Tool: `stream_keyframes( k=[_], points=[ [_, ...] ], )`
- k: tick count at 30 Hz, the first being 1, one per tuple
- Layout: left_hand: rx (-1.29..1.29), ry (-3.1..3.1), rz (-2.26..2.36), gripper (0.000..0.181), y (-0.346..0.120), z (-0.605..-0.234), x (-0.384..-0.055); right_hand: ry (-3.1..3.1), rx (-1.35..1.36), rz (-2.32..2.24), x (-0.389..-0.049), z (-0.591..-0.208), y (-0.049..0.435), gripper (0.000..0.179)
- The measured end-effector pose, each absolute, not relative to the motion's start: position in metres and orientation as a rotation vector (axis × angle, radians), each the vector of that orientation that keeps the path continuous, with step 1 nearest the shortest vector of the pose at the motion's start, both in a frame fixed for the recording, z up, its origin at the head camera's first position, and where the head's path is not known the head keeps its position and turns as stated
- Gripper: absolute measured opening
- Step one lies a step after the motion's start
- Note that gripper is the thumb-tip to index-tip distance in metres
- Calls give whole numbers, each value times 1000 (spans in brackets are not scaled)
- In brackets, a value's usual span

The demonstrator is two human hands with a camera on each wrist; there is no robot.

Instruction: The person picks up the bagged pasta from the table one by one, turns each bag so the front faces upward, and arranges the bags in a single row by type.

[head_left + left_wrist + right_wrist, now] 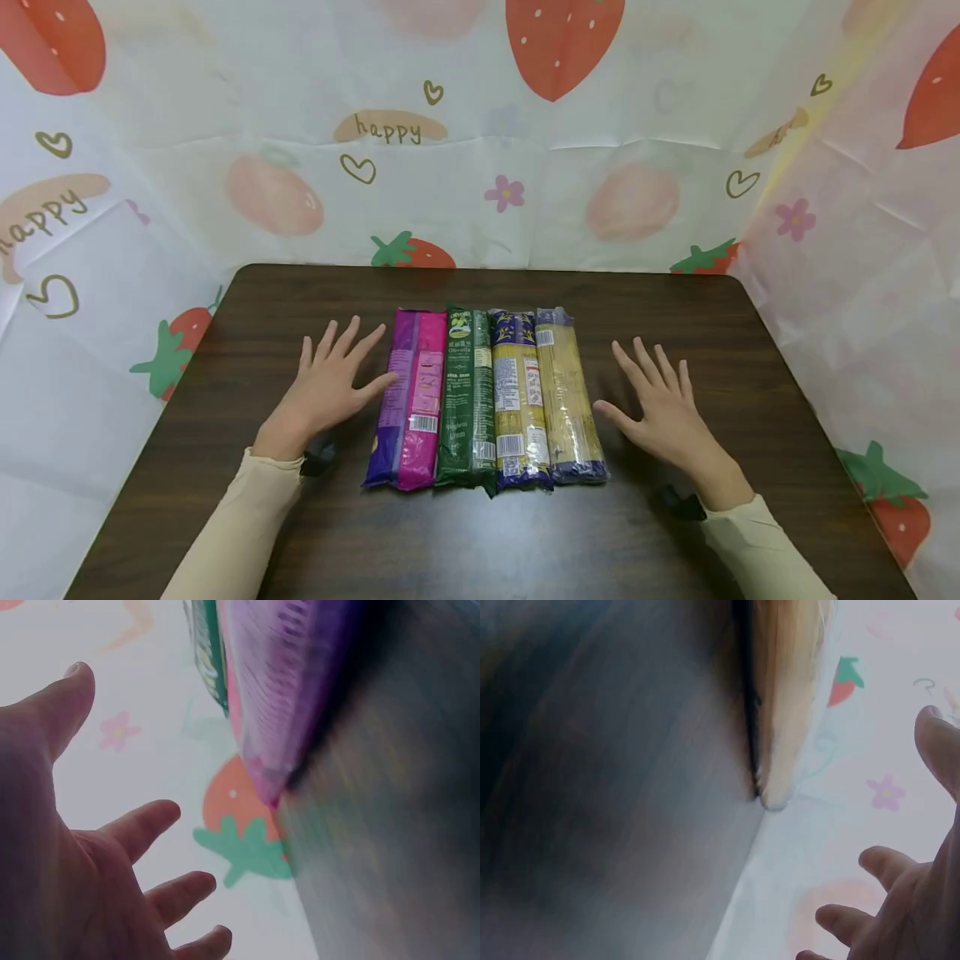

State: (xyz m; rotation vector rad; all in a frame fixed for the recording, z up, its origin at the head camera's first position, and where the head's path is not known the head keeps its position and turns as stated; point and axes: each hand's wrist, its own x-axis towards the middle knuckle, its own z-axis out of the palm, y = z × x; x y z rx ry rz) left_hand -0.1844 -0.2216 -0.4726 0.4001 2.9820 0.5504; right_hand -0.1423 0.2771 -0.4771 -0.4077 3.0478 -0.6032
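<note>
Side by side on the table lie a pink and purple packet [422,400], a green spaghetti packet [467,400], a yellow and blue pasta packet [519,400] and a clear spaghetti packet [567,400]. My left hand [322,396] is spread, left of the pink packet, its thumb tip near or over that packet's edge. To the right of the clear packet, my right hand [663,417] is spread with nothing in it. In the left wrist view the pink packet [281,682] appears beyond the fingers; in the right wrist view the clear packet [787,697] does.
The dark wooden table [465,550] has rounded far corners. A white printed cloth [525,233] with strawberries and hearts hangs behind it and along both sides. Dark wrist bands [318,457] sit at the sleeve cuffs.
</note>
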Motion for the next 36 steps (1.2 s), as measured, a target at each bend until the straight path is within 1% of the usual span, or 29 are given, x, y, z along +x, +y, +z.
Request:
stream_keyframes(
  k=[14,22,31,36],
  points=[
    [589,2954,530,90,-177,-467,-211,3055,-514,-604,-133,-486,263,94],
    [669,2918,508,90,-150,-463,-222,3056,-527,-588,-125,-489,259,95],
    [766,2899,459,87,-123,-462,-231,3022,-550,-623,-117,-492,253,94],
    [838,2880,446,84,-106,-461,-237,2993,-557,-656,-111,-494,252,98]
  ],
)
